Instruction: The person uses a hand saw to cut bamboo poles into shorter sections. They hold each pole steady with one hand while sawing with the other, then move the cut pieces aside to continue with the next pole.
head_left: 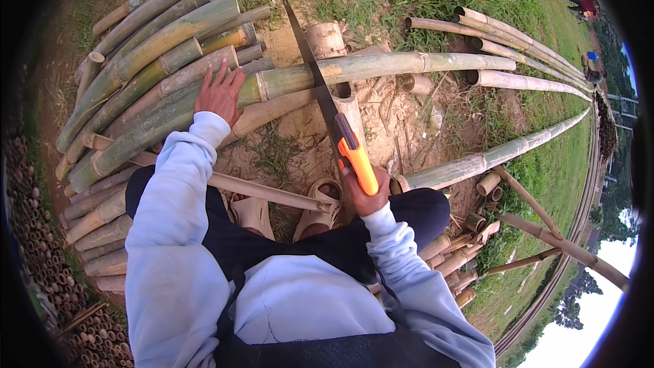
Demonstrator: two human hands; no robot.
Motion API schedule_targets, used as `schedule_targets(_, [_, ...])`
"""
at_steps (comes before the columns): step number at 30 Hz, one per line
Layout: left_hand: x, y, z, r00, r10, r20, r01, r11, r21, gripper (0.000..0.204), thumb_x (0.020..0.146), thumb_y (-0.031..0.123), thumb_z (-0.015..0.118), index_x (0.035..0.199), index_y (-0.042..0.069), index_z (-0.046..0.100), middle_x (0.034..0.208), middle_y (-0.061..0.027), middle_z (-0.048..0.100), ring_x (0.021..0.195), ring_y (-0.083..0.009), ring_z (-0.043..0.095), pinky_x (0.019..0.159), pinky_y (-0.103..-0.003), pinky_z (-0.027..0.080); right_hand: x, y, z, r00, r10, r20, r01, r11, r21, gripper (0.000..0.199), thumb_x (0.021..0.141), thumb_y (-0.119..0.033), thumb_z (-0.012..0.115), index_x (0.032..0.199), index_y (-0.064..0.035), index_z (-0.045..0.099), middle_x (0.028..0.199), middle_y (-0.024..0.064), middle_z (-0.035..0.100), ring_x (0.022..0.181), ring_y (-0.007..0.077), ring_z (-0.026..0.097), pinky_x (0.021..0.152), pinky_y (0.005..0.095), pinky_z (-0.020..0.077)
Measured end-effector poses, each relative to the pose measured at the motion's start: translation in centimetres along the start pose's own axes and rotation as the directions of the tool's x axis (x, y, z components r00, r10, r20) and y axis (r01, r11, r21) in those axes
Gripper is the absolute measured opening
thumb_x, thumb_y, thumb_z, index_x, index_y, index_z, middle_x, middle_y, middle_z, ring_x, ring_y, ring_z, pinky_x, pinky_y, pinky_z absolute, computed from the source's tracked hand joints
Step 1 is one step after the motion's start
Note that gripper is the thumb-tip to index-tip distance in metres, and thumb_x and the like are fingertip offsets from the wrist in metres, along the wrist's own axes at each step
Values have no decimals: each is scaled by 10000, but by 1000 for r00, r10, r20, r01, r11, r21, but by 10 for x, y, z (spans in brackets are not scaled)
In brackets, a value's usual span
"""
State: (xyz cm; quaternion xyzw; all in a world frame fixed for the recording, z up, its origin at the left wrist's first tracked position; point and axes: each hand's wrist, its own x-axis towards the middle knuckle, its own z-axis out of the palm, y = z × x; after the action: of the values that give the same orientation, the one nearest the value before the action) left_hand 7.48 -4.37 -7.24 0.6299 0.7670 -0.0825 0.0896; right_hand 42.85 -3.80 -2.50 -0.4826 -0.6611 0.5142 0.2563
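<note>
One long bamboo pole lies across the middle of the view, and the cut in it looks barely begun; the saw blade sits on the pole's upper side at about twelve o'clock from the person's lap, and how deep it has gone cannot be told; the pole reads as one piece on both sides of the blade, so most of the sawing seems left. Its long axis runs from eight o'clock to two o'clock, the thin end pointing off toward the grass at the right. The left hand lies flat and open on the pole, fingers spread, pressing rather than gripping; the right hand is closed around the saw's orange handle (the blade points away to eleven o'clock). Stacked bamboo fills the ten o'clock side; short offcuts lie at four o'clock.
</note>
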Motion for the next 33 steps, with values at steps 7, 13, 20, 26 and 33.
schedule_targets(7, [0,-9,-2,998,-40,37,38,997,66,805,762,340,839,1430,108,454,1543,-73,461,1533,-287,249,1269,-526,134,13,-9,27,998,-46,-32,50,991,121,146,904,-88,733,943,44,683,699,44,636,650,95,581,621,290,490])
schedule_targets(13, [-21,-10,-26,996,25,-89,-20,998,56,732,731,328,850,1350,110,525,1434,-89,525,1483,-288,327,1238,-523,201,5,-46,7,999,-17,-43,21,993,112,157,899,-73,726,963,61,676,705,57,639,666,104,585,641,285,496])
schedule_targets(20, [-14,-39,-74,995,-31,-90,35,999,41,729,668,242,875,1296,106,531,1249,-103,589,1201,-324,561,1033,-465,428,23,-84,15,1000,-22,7,20,982,188,154,889,-46,720,981,67,669,729,43,644,680,76,575,641,263,488])
schedule_targets(26, [17,-59,-87,990,-22,-140,27,999,34,731,671,238,884,1305,152,532,1236,-89,599,1198,-329,578,963,-478,489,38,-79,30,998,-46,-44,55,971,232,106,930,-64,711,938,39,683,677,-9,604,592,60,513,546,242,405])
schedule_targets(33, [30,-54,-82,993,-45,-106,49,998,34,642,714,259,845,1257,123,532,1197,-143,633,1142,-386,620,923,-522,510,46,-40,43,991,-104,-88,119,976,183,162,942,-83,696,1038,47,704,746,6,636,650,79,559,609,256,457])
